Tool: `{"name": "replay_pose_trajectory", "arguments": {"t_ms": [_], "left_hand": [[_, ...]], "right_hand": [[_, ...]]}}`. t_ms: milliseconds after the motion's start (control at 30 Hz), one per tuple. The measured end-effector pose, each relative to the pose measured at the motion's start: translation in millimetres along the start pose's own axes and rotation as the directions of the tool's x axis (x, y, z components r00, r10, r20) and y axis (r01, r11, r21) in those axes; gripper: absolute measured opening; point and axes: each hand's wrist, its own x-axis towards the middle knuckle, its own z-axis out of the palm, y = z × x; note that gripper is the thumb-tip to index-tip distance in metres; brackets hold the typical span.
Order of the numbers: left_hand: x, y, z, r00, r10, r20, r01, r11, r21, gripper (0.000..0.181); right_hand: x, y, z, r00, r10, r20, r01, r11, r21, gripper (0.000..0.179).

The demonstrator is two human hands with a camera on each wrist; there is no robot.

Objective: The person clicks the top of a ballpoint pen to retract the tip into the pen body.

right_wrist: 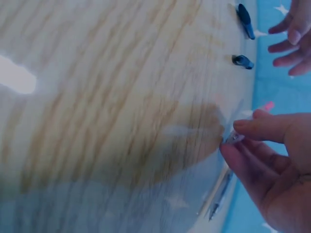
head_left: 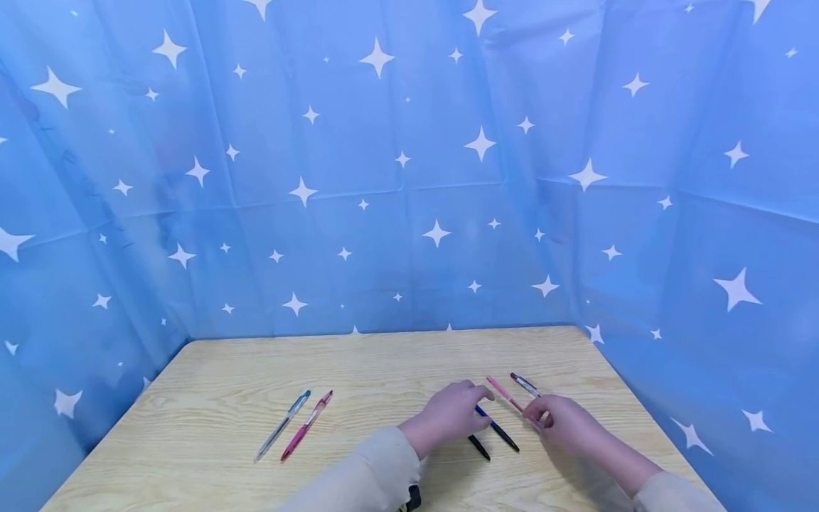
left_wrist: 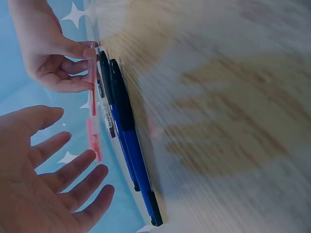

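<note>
My right hand (head_left: 563,427) pinches a slim pink pen (head_left: 502,390) between thumb and fingers, its pink end pointing toward the back of the table. Beside it lies a clear pen (head_left: 525,384) with a dark red end, partly behind that hand. My left hand (head_left: 451,412) hovers with spread, loosely bent fingers over two blue pens with black ends; one blue pen (left_wrist: 138,167) shows nearly whole in the left wrist view, the other blue pen (left_wrist: 124,155) just beyond it. In the head view the left hand hides much of both.
On the left of the wooden table (head_left: 211,384) lie a clear pen with a blue end (head_left: 281,427) and a pink pen with a clear section (head_left: 308,427), side by side. A blue star-patterned curtain (head_left: 409,142) surrounds the table. A small black object (head_left: 414,498) shows by the left sleeve.
</note>
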Motion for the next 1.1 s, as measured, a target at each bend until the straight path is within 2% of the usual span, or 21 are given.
{"name": "replay_pose_trajectory", "arguments": {"t_ms": [167, 300, 367, 600, 833, 1100], "left_hand": [[2.7, -0.5, 3.1, 1.0, -0.027, 0.007, 0.027, 1.0, 0.006, 0.033], [2.8, -1.1, 3.3, 0.999, -0.038, 0.009, 0.038, 0.999, 0.007, 0.033], [2.2, -1.4, 2.8, 0.999, -0.042, 0.01, 0.042, 0.999, 0.006, 0.033], [1.2, -3.9, 2.6, 0.999, -0.049, 0.019, 0.05, 0.999, -0.009, 0.033], [0.9, -2.0, -4.5, 0.999, -0.038, 0.035, 0.039, 0.999, -0.025, 0.034], [5.1, 2.2, -6.6, 0.999, -0.033, 0.036, 0.036, 0.997, -0.071, 0.033]], "right_hand": [[4.4, -2.2, 4.6, 1.0, -0.007, -0.028, 0.003, 0.989, -0.146, 0.019], [7.3, -3.5, 5.8, 0.999, 0.03, -0.018, -0.033, 0.987, -0.156, 0.02], [8.2, -3.9, 5.4, 0.999, 0.045, 0.0, -0.044, 0.99, -0.136, 0.021], [8.6, 0.6, 0.7, 0.997, -0.033, 0.071, 0.039, 0.997, -0.071, 0.019], [7.5, 10.7, -15.8, 0.994, -0.028, 0.103, 0.018, 0.995, 0.098, 0.021], [14.9, 31.2, -43.1, 0.989, -0.027, 0.148, 0.005, 0.989, 0.148, 0.028]]}}
